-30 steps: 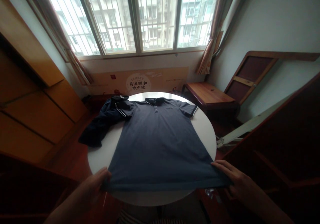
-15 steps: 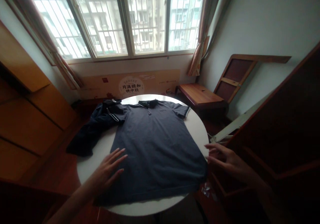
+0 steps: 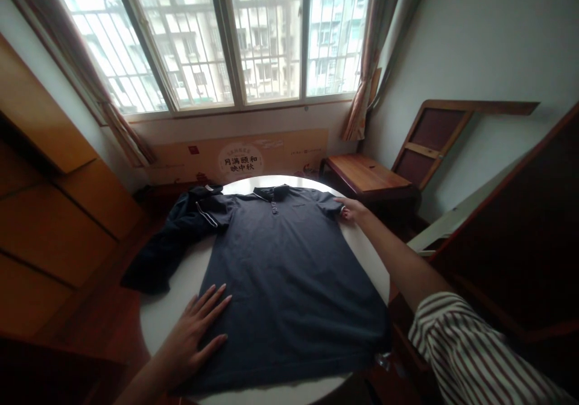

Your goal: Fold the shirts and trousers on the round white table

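Note:
A dark grey-blue polo shirt [image 3: 289, 284] lies spread front up on a round white table [image 3: 174, 320], its collar toward the window. My left hand [image 3: 199, 326] rests on the shirt's lower left side, fingers spread and holding nothing. At the far right, my right hand [image 3: 351, 209] is closed on the edge of the shirt's right sleeve, its thumb and fingers pinching the white-striped cuff. Beside the shirt's left sleeve, a crumpled dark garment [image 3: 169, 242] hangs partly over the table's left edge.
A low wooden table [image 3: 366, 174] and a wooden-framed panel [image 3: 429, 139] stand at the back right. Orange-brown cabinets [image 3: 58, 230] line the left. Behind the table are a printed box [image 3: 280, 154] and a barred window [image 3: 271, 37]. Dark furniture stands close on the right.
My right hand has moved from beside the shirt's lower right edge up to the right sleeve and taken hold of its cuff. My left hand has settled flatter on the shirt.

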A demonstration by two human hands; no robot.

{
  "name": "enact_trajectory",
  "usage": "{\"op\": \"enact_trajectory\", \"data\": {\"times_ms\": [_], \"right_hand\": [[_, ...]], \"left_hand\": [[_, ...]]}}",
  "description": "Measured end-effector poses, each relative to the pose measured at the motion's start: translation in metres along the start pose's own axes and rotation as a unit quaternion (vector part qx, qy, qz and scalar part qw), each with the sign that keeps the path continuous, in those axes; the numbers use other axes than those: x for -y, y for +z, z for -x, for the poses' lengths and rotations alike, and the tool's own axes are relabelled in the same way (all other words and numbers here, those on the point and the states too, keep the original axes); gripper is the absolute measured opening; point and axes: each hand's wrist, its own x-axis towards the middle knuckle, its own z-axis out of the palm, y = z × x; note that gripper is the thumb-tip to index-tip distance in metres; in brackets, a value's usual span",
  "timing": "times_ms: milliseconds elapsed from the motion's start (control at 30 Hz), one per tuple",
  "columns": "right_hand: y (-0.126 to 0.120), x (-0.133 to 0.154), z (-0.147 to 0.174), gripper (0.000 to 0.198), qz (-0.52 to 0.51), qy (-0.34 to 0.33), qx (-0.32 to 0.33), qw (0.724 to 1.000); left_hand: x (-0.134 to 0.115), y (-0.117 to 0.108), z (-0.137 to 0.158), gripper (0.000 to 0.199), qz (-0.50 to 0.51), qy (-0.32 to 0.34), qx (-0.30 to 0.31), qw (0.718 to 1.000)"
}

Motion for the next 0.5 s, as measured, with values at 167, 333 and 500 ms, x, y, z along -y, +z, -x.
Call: {"op": "enact_trajectory", "data": {"times_ms": [167,333,500], "right_hand": [[0.026,0.008,-0.011,0.015,0.127,-0.118,-0.07,0.982],[0.032,0.018,-0.003,0.032,0.219,-0.298,-0.014,0.929],[0.03,-0.018,0.009,0.028,0.449,-0.489,0.076,0.744]], "left_hand": [[-0.001,0.0,0.001,0.069,0.004,0.0,-0.004,1.0],[-0.003,-0.002,0.001,0.069,0.011,-0.007,-0.003,1.0],[-0.003,0.002,0.001,0.068,0.009,-0.015,-0.002,1.0]]}}
